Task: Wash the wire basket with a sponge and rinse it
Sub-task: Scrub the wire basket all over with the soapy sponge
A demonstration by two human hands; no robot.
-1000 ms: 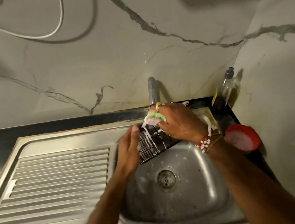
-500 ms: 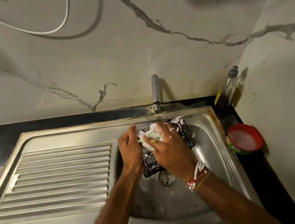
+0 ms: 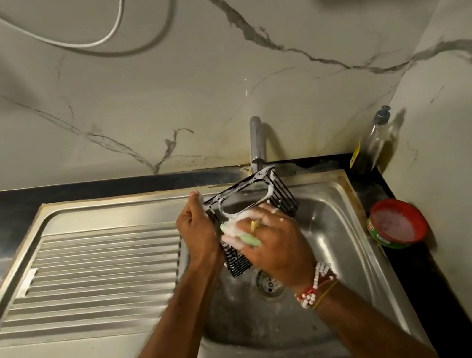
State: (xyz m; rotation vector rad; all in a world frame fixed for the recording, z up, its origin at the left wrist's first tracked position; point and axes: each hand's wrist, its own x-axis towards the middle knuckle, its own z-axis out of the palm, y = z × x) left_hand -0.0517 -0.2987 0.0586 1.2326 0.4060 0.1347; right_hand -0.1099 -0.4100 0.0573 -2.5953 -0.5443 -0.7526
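The black wire basket is held above the steel sink bowl, streaked with white foam. My left hand grips its left edge, thumb up near the top rim. A soapy green sponge is held in my right hand, which presses it against the basket's inside. The basket's lower part is partly hidden behind both hands. Beaded bracelets circle my right wrist.
The tap stands at the back of the sink, with no water seen running. A ribbed draining board lies to the left. A dish-soap bottle and a red tub of paste sit on the dark counter at right.
The basket has been turned so its open top rim faces up toward the tap. My right hand with the sponge has slid lower and into the basket.
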